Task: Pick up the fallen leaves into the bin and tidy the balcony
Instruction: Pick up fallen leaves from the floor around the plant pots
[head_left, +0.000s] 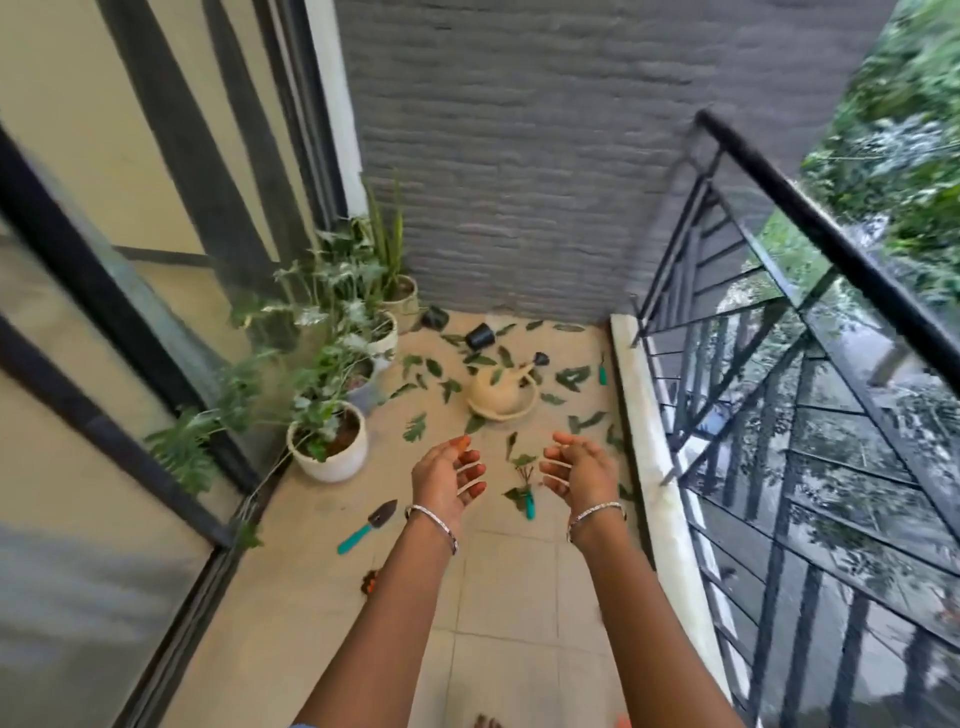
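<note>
Both empty: left hand (448, 478), right hand (577, 470), fingers (470, 470) loosely curled.

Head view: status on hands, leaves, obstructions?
Left hand and right hand open, empty, above the floor. Leaves scattered across tiles; no bin in view. Tipped watering can among them, trowel on floor nearby.

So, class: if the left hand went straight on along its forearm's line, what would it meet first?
Probably a fallen leaf just before the beige watering can; depth is unclear.
</note>
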